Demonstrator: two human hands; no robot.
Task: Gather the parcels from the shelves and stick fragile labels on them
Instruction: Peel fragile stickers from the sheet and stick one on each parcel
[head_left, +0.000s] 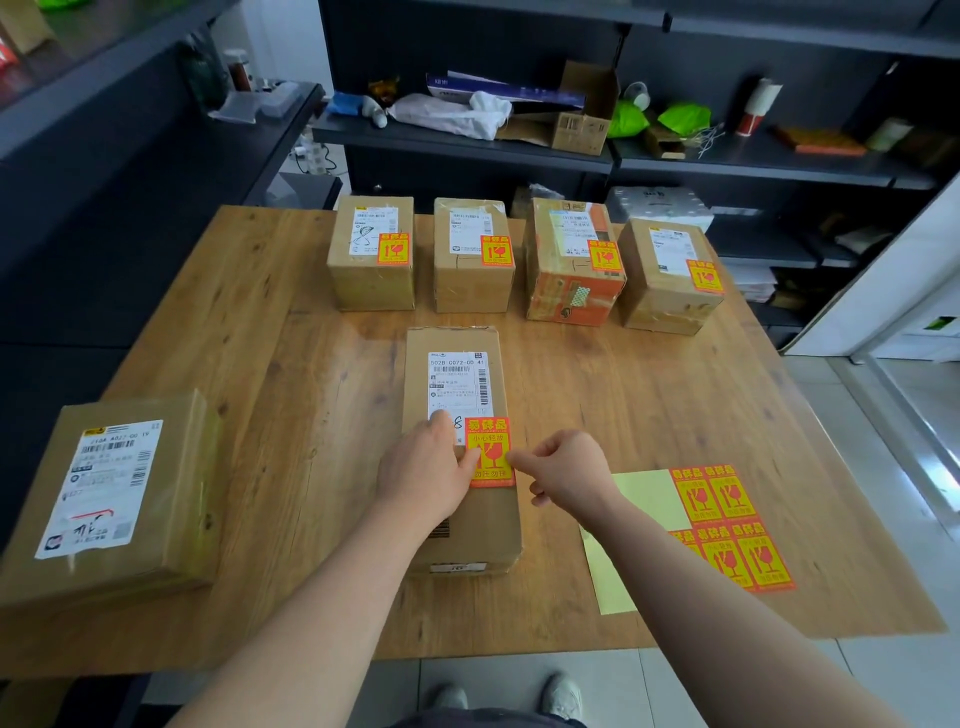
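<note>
A long cardboard parcel (483, 525) with a white shipping slip lies in the middle of the wooden table (311, 415). A red and yellow fragile label (491, 457) sits on its top near the right edge. My left hand (426, 470) rests flat on the parcel, thumb touching the label's left side. My right hand (566, 467) has curled fingers and pinches the label's right edge with its fingertips. A sheet of fragile labels (727, 525) on yellow backing lies to the right.
Several parcels with fragile labels stand in a row at the table's far side, from the leftmost (371, 260) to the rightmost (670, 280). A flat parcel (111, 493) without a fragile label lies front left. Dark shelves (467, 140) with clutter stand behind.
</note>
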